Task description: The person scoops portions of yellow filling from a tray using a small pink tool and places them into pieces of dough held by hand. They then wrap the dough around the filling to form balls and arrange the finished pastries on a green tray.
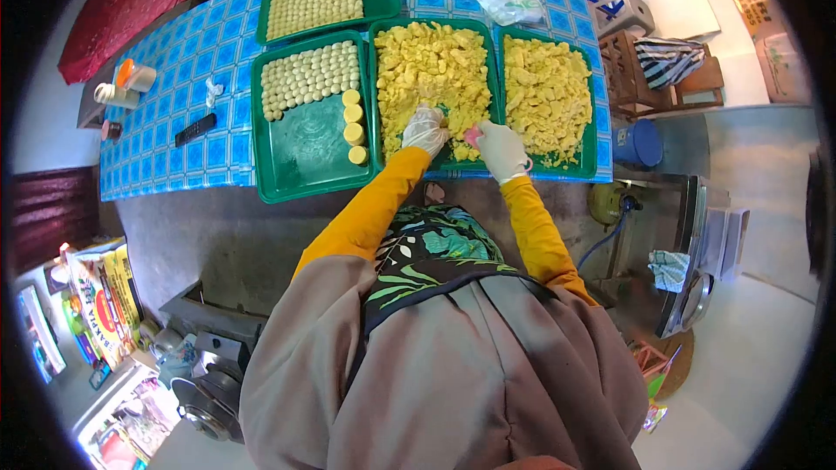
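Note:
My left hand (426,130), in a thin clear glove, is at the front of the green tray of yellow crumbly dough (433,61), its fingers curled at the dough; what they hold is hidden. My right hand (503,151), in a white glove, is closed on a small pink tool (473,136) over the same tray's front right corner. Left of it, another green tray (305,152) bears rows of pale round balls (309,78) and a column of several yellow discs (353,132). To the right is a tray of yellow dough pieces (547,96).
A back tray of pale balls (315,0) and a plastic bag (508,0) lie on the blue checked table (222,61). At left are a black remote (195,130) and jars (136,76). A wooden chair (640,78) and blue bucket (638,143) stand right.

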The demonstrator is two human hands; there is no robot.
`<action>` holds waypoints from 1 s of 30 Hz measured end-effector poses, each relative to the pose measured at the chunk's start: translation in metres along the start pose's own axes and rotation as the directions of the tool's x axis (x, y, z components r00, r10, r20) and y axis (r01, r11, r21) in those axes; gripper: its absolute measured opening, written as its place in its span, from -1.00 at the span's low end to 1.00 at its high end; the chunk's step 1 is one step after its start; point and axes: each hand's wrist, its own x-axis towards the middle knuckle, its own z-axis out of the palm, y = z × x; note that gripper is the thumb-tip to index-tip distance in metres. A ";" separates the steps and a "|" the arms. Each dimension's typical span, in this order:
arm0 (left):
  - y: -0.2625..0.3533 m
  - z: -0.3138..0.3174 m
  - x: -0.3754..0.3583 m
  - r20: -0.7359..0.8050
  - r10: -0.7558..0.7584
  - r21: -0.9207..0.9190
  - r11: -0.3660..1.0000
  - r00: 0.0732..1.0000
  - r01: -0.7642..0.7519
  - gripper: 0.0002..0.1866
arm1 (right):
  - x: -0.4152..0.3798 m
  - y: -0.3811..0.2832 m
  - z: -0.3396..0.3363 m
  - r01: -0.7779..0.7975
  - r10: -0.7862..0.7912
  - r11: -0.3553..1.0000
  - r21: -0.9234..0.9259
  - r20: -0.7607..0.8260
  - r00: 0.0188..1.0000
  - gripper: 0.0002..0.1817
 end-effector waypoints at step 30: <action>-0.031 0.021 0.036 0.148 -0.499 -0.758 0.497 0.854 0.422 -0.53 | 0.028 -0.033 0.056 0.065 -0.060 0.997 -0.037 0.138 0.989 -0.46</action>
